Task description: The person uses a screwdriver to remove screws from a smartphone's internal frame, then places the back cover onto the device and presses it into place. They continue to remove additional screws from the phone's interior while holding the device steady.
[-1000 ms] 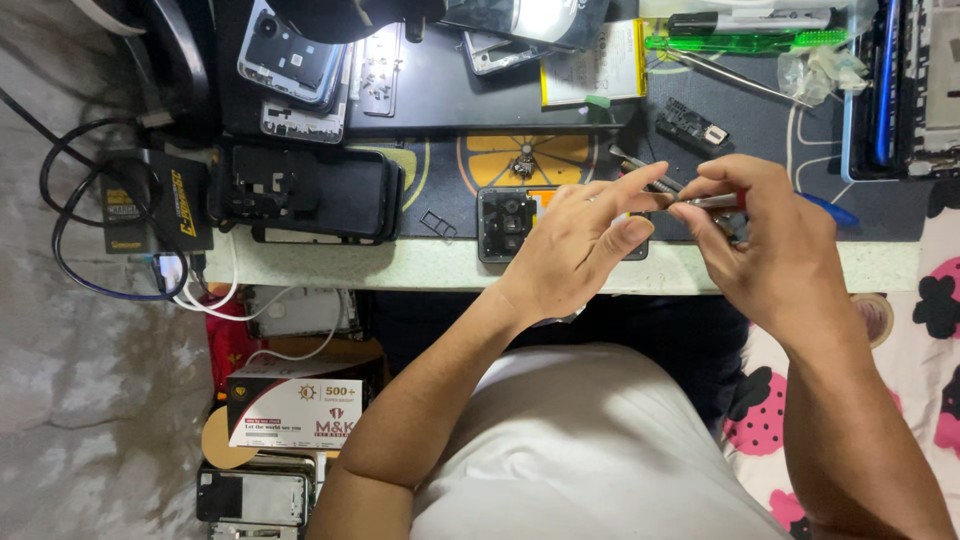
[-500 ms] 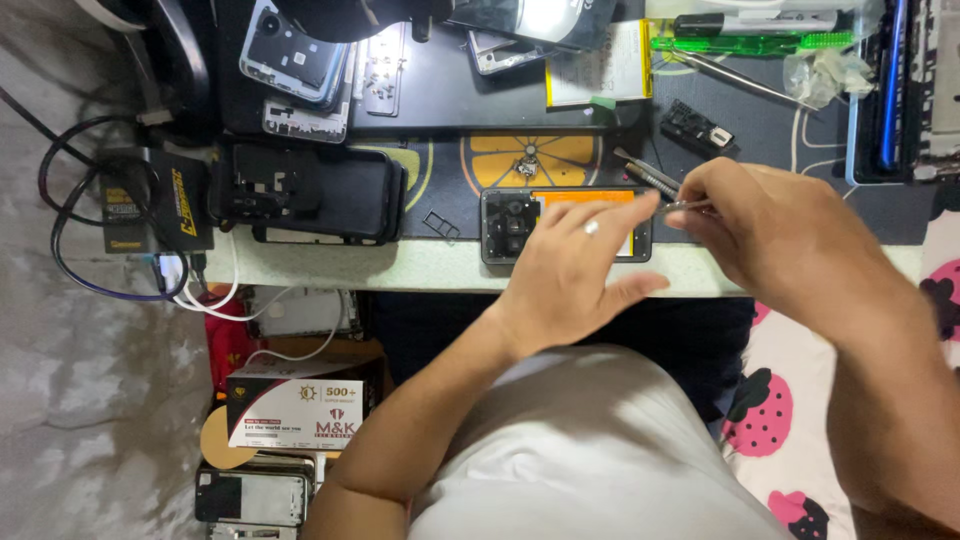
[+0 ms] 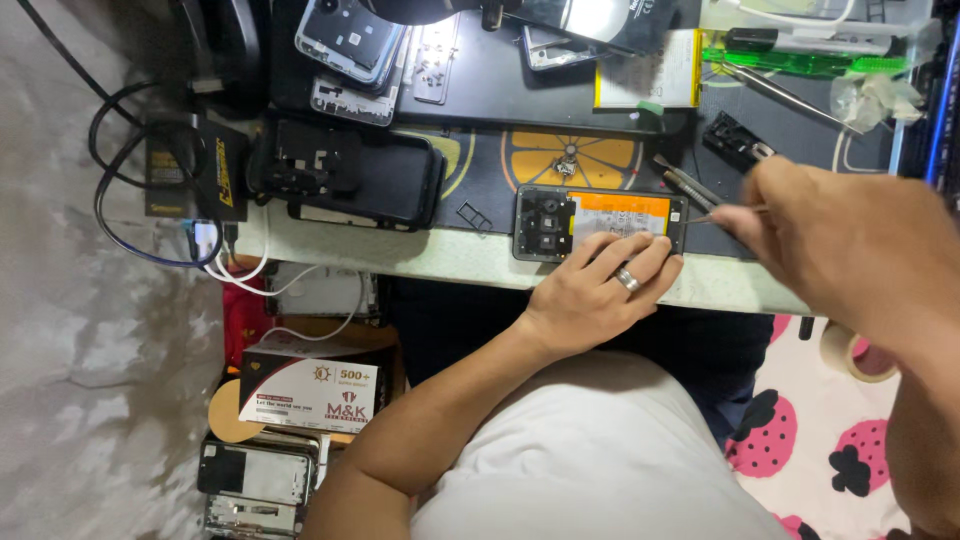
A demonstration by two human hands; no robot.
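Lying back-open at the near edge of the surface (image 3: 450, 262), centre frame, the opened phone (image 3: 600, 222) shows an orange battery. Left hand (image 3: 600, 285) rests fingers (image 3: 640, 262) flat on it, clamping nothing. Right hand (image 3: 850, 250), blurred, pinches thin tweezers (image 3: 705, 213) beside the phone's right end. Risks, judged: tips slipping into the battery; phone sliding off the edge; loose tools (image 3: 685, 182) nudged.

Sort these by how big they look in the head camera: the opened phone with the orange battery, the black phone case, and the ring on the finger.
1. Black phone case, largest.
2. Opened phone, a bit smaller, partly covered by the left hand.
3. Ring, far smallest.
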